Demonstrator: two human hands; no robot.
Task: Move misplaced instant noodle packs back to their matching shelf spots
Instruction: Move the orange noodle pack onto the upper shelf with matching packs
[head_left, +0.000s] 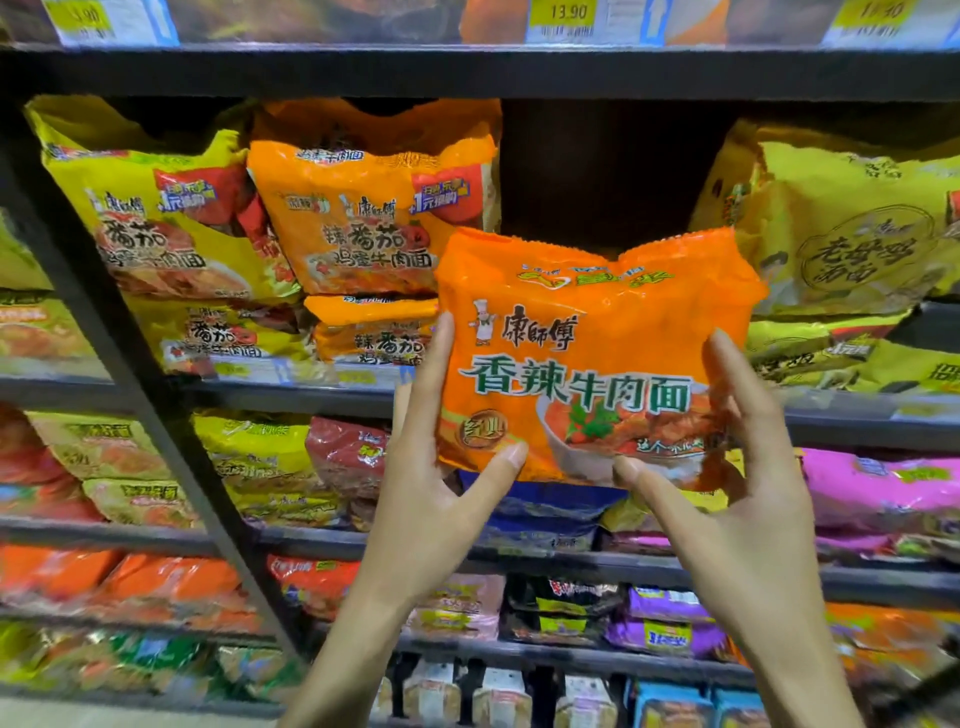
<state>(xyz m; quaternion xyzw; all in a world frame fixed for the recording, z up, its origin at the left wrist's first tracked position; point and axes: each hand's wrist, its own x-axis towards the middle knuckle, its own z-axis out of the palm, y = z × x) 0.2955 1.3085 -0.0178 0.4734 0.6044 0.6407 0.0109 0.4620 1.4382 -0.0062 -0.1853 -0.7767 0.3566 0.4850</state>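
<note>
Two hands hold one orange pack (597, 338) upright, near the viewer and in front of the second row of shelving from the top. The left hand (441, 483) pinches its lower left corner, with the thumb on the front and the forefinger straight up the left edge; the other fingers are hidden behind. The right hand (727, 467) does the same at the lower right, thumb on the front, forefinger spread up the right edge.

Far behind the pack's top edge, a dark open bay (597, 171) breaks the row. On its left stands a stack of orange tomato packs (363, 223), its right side partly covered in view by the held pack. Further left is a stack of yellow tomato packs (166, 218). On the bay's right, yellow packs (852, 234) lean inward. The black shelf board (467, 73) above closes the bay's top.

Below the held pack lie blue packs (545, 504), with pink packs (878, 488) to their right
</note>
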